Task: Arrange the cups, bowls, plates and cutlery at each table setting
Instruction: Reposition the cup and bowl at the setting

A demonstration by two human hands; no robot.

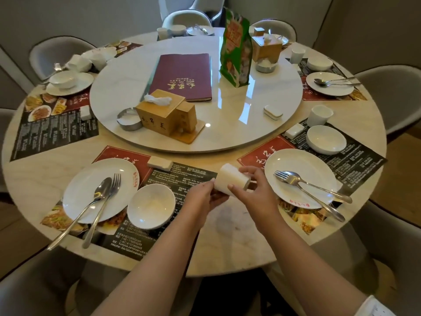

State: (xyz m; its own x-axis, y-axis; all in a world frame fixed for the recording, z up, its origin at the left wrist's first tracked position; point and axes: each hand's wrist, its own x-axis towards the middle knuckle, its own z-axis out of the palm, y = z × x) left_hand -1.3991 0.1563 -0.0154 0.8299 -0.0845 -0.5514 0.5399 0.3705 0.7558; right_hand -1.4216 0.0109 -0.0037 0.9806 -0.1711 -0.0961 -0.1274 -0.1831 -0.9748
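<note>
Cup: a white cup lies on its side in the air, just above the table, between two place settings.
Left hand: the left hand holds the cup's near end from below.
Right hand: the right hand grips the cup from the right, fingers curled over it.
Near left setting: a plate with a spoon and a fork, and a bowl just beside it.
Near right setting: a plate with a fork and spoon on it.
</note>
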